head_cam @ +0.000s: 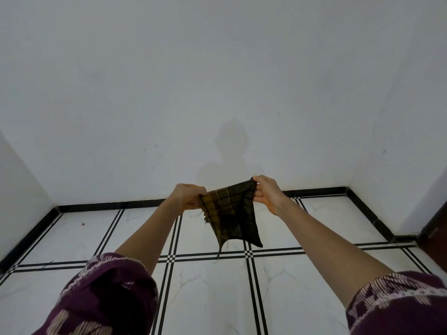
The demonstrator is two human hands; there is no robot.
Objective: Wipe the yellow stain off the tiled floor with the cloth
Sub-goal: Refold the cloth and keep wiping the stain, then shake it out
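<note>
A dark checked cloth [231, 212] hangs spread in the air between my two outstretched arms. My left hand [187, 195] grips its upper left corner. My right hand [267, 193] pinches the upper right corner, a little higher. The cloth's frayed lower corners dangle over the white tiled floor [212, 291]. I see no yellow stain on the visible tiles; the cloth and my arms hide part of the floor.
A white wall [217, 81] stands ahead, meeting side walls at left and right corners. A black skirting strip [108, 206] runs along the base. A small red speck [82, 224] lies on a far left tile. A dark brown door edge [435, 240] shows at right.
</note>
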